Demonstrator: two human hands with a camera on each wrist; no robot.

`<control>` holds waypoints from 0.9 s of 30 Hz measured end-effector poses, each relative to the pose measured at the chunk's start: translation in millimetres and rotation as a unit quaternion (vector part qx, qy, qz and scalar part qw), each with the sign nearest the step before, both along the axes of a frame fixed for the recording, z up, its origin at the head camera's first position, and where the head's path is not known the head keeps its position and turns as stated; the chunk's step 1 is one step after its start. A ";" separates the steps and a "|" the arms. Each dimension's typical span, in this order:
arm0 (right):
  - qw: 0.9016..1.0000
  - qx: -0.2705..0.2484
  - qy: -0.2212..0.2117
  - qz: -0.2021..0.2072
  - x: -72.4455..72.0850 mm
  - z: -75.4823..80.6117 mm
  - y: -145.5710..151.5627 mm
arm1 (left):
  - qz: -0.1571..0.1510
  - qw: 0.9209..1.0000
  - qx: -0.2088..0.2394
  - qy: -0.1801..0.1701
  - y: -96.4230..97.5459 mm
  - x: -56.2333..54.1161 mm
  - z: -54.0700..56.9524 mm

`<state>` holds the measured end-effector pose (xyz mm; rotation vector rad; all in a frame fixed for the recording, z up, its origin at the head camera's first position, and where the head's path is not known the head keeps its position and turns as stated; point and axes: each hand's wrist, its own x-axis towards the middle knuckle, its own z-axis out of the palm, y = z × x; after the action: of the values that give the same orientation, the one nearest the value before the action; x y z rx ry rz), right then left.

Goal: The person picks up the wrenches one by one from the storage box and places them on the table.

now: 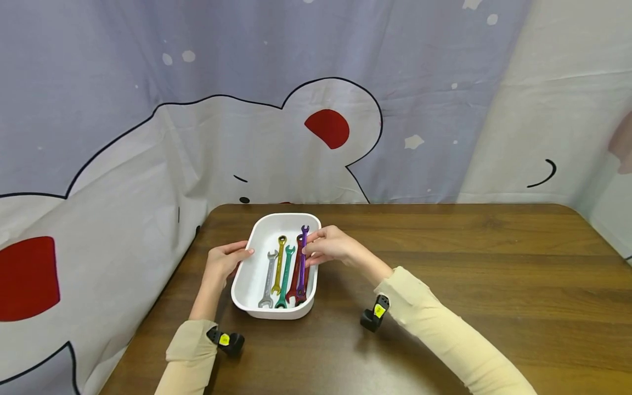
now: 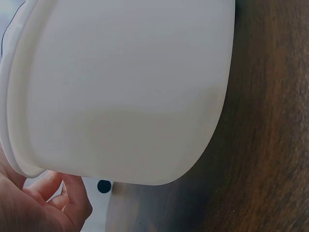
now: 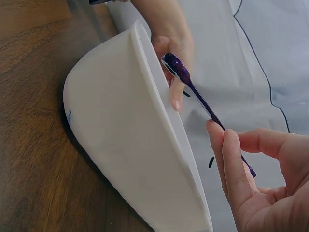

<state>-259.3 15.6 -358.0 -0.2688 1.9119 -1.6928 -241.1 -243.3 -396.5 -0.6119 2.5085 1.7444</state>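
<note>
A white plastic bin with rounded corners stands on the table. My left hand holds its left rim, thumb over the edge and fingers on the outside. Between thumb and fingertips, my right hand pinches a purple wrench by its shaft, raised above the bin's right rim in the right wrist view. Inside the bin lie a silver wrench, a yellow wrench, a green wrench and a red wrench, roughly side by side. The purple wrench partly covers the red one in the head view.
The brown wooden table extends far to the right of the bin. Behind it hangs a printed curtain, which also runs down the left side. A black wrist camera sits on each sleeve.
</note>
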 end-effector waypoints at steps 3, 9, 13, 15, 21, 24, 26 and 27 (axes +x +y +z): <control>1.000 -0.012 -0.004 0.000 0.2 -1.1 3.3 | -0.001 1.000 -0.003 0.001 -0.5 0.3 -0.3; 1.000 -0.022 -0.006 -0.002 -0.3 -2.0 10.9 | -0.003 1.000 -0.007 0.003 0.2 0.4 -0.7; 1.000 -0.020 -0.003 -0.005 0.4 -2.9 16.2 | -0.004 1.000 -0.009 0.004 0.6 -0.1 -1.5; 1.000 -0.019 0.000 -0.005 1.1 -3.4 19.1 | -0.004 1.000 -0.010 0.004 0.5 -0.4 -2.2; 1.000 -0.020 0.006 0.003 1.2 -7.0 27.5 | 0.001 1.000 -0.009 0.002 0.2 -0.7 -2.1; 1.000 -0.018 0.007 0.003 1.7 -7.7 31.6 | 0.002 1.000 -0.004 0.002 -0.2 -1.1 -1.8; 1.000 -0.016 0.008 0.001 2.0 -7.8 34.3 | 0.001 1.000 0.001 0.003 -0.5 -1.3 -2.0; 1.000 -0.015 0.008 0.000 2.1 -8.0 35.3 | 0.000 1.000 0.004 0.003 -0.6 -1.3 -2.0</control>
<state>-257.2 50.9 -365.9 -0.2957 1.8978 -1.7257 -242.4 -243.9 -398.5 -0.6062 2.5057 1.7575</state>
